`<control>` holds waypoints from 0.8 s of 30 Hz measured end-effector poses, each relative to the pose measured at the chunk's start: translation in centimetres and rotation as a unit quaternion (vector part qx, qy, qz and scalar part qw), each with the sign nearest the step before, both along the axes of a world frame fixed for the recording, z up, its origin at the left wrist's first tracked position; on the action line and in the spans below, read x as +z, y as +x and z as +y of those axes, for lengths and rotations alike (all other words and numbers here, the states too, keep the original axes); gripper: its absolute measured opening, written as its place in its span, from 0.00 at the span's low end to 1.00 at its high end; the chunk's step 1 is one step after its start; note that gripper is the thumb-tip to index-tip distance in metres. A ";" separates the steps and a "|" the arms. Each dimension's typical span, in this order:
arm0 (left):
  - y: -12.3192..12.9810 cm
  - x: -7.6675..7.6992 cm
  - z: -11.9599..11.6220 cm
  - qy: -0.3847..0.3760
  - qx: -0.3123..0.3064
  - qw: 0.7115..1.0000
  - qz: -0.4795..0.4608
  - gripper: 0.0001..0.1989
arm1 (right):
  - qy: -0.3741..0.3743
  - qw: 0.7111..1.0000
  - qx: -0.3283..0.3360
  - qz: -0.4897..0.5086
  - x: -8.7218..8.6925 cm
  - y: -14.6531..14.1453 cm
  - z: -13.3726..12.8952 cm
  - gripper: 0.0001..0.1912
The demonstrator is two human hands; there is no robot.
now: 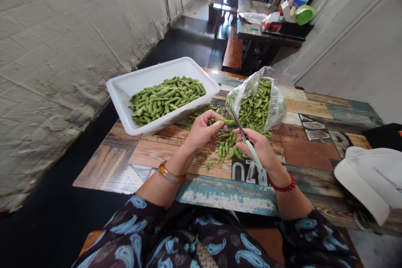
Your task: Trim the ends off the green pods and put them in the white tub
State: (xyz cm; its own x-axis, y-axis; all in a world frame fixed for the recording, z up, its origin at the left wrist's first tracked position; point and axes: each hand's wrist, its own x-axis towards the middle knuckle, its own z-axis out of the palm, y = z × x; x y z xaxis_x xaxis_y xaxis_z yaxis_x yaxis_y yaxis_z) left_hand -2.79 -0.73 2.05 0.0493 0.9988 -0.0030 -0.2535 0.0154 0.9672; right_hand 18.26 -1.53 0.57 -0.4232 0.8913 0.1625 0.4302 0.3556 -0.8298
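My left hand (pixel 205 130) pinches a green edamame pod (pixel 226 121) between thumb and fingers. In my right hand (pixel 256 146) is a pair of scissors (pixel 236 118) with pale green handles, its blades pointing up and left beside the pod's right end. Below the hands lies a small pile of pods (pixel 230 145) among trimmed bits. To the left stands a white plastic tub (pixel 141 130) holding many pods (pixel 168 98). Just beyond my right hand, a clear plastic bag (pixel 277 104) lies open with more pods (pixel 257 106) inside.
The patchwork wooden table (pixel 169 150) carries a white cap (pixel 370 176) at the right. Farther back are a bench (pixel 233 50) and a second table (pixel 248 31) with a black tray (pixel 289 29) of items. A rough white wall (pixel 72 29) runs along the left.
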 end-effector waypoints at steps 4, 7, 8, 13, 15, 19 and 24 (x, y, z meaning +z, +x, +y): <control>0.0 -0.1 0.0 -0.008 0.008 1.000 -0.026 0.14 | 0.003 1.000 0.005 -0.013 -0.1 0.1 0.1 0.21; 0.0 -0.2 0.1 -0.003 0.004 1.000 -0.024 0.14 | 0.008 1.000 0.013 -0.015 0.0 0.2 0.1 0.21; 0.1 -0.3 0.1 -0.001 0.003 1.000 -0.020 0.14 | 0.009 1.000 0.014 -0.014 0.0 0.2 0.1 0.21; 0.0 -0.4 0.1 -0.003 -0.002 1.000 -0.014 0.13 | -0.001 1.000 0.014 -0.007 0.3 0.0 0.1 0.20; 0.0 -0.4 0.1 0.000 -0.003 1.000 -0.011 0.13 | -0.007 1.000 0.015 -0.004 0.4 0.0 0.0 0.19; -0.1 -0.4 0.2 -0.002 0.007 1.000 -0.018 0.13 | -0.013 1.000 0.012 -0.001 0.4 0.0 -0.1 0.20; -0.2 -0.5 0.3 0.006 0.017 0.999 -0.027 0.13 | -0.005 1.000 0.020 -0.012 0.5 0.2 -0.1 0.20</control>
State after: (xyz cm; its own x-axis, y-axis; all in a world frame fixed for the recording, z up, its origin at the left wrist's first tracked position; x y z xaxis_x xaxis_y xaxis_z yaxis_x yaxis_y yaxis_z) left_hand -2.98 -0.46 1.56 0.0160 0.9998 0.0113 -0.3063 -0.0059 0.9519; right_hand 18.42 -1.60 1.11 -0.4624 0.8751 0.1426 0.4353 0.3642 -0.8234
